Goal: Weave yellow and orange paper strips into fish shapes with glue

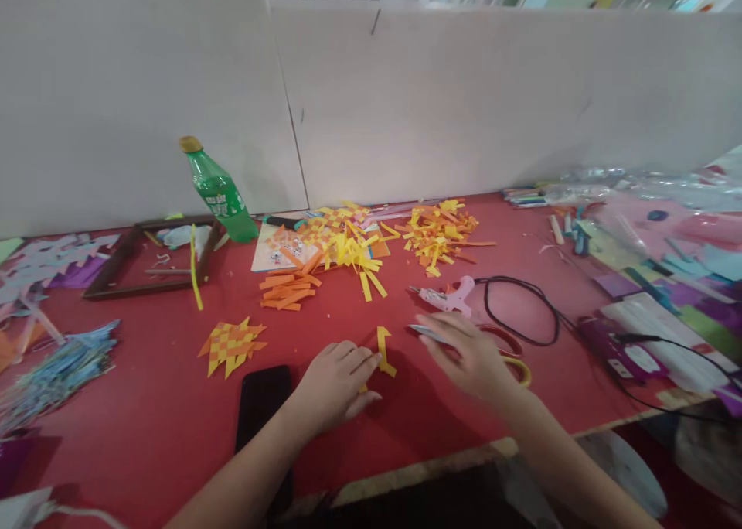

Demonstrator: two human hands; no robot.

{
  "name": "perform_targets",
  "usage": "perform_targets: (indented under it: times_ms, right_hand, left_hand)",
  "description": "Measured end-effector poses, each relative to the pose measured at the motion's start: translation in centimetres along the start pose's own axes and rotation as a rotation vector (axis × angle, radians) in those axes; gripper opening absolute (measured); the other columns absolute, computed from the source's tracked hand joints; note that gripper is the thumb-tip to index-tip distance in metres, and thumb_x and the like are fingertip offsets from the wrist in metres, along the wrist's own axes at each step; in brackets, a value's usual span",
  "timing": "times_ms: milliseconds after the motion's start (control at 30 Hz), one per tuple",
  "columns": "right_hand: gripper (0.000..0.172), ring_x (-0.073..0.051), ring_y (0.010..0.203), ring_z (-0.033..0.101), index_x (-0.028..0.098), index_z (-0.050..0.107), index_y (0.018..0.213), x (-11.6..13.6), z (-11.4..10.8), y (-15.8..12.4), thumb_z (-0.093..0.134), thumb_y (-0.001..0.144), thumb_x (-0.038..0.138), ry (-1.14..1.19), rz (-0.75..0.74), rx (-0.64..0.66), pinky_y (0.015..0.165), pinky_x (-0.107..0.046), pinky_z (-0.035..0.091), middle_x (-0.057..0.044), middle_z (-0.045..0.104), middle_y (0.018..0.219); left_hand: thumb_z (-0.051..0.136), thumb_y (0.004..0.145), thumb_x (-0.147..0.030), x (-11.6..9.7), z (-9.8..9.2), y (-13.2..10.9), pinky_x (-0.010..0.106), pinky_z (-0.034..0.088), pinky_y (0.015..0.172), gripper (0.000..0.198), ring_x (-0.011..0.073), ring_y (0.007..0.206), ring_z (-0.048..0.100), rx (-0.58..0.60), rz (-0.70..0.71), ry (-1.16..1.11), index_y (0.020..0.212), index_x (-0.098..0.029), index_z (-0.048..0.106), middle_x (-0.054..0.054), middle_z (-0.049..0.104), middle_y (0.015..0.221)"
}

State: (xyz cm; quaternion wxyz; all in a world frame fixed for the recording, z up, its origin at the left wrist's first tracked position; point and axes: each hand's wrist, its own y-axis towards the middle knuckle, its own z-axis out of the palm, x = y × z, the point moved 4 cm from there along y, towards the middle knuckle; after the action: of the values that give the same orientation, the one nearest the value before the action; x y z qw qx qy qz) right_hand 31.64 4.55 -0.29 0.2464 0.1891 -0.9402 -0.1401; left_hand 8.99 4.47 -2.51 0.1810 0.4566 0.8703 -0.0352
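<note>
The folded yellow strip lies on the red table in front of you, right by the fingertips of your left hand. That hand is palm down and half curled, with a scrap of yellow showing between thumb and fingers; you cannot tell from here whether it is pinched. Your right hand is partly closed over the middle of the scissors, blades out to the left and handles to the right, though how firmly you have them, if at all, cannot be told. Just beyond that hand lies the pink glue gun, its black cable looped to the right. Beside your left forearm you have the dark phone, and past it the woven orange-and-yellow piece. Farther back sit orange strips, yellow strips and a mixed pile, with the green bottle leftward near the white partition
</note>
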Motion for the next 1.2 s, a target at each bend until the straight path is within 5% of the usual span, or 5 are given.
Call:
perform_targets:
  times_ms: [133,300,433,800,1200]
  right_hand:
    - [0.028,-0.023,0.104,0.067,0.02,0.066,0.118,2.8,2.9,2.2,0.049,0.097,0.022,0.087,-0.144,0.076,0.091,-0.041,0.057,-0.012,0.071,0.113]
    - [0.023,-0.021,0.093,0.068,0.018,0.071,0.096,2.4,4.8,2.6,0.05,0.096,0.025,0.167,-0.296,0.144,0.087,-0.037,0.057,-0.01,0.074,0.1]
    - [0.026,-0.022,0.096,0.068,0.018,0.071,0.097,1.7,4.9,2.1,0.051,0.097,0.034,0.199,-0.332,0.174,0.088,-0.039,0.056,-0.012,0.074,0.103]
    - [0.017,-0.019,0.092,0.067,0.021,0.071,0.096,1.5,5.3,1.7,0.056,0.091,0.014,0.26,-0.372,0.171,0.087,-0.036,0.057,-0.007,0.075,0.098]
    - [0.017,-0.021,0.1,0.066,0.019,0.071,0.102,1.8,5.2,1.9,0.057,0.091,0.018,0.216,-0.35,0.188,0.09,-0.038,0.057,-0.01,0.073,0.107]
  left_hand:
    - [0.065,0.09,-0.043,-0.1,0.3,0.0,0.046,0.052,0.093,0.043,0.0302,0.105,0.063,0.026,0.024,0.008,0.123,-0.016,0.061,0.011,0.07,0.116]
    - [0.07,0.086,-0.045,0.1,0.6,0.1,0.046,0.052,0.093,0.047,0.0301,0.105,0.064,0.021,0.038,0.026,0.122,-0.017,0.062,0.012,0.07,0.117]
    - [0.072,0.083,-0.046,0.2,0.8,-0.1,0.048,0.05,0.098,0.049,0.0299,0.108,0.065,-0.009,0.033,0.017,0.121,-0.016,0.062,0.011,0.07,0.119]
    - [0.058,0.095,-0.037,0.7,0.1,-0.4,0.051,0.046,0.106,0.041,0.0306,0.117,0.062,-0.099,-0.073,0.046,0.129,-0.014,0.06,0.014,0.069,0.126]
    - [0.064,0.08,-0.066,0.9,0.8,-0.5,0.055,0.046,0.104,0.071,0.0366,0.126,0.055,0.023,-0.134,-0.003,0.135,-0.021,0.059,0.013,0.06,0.141]
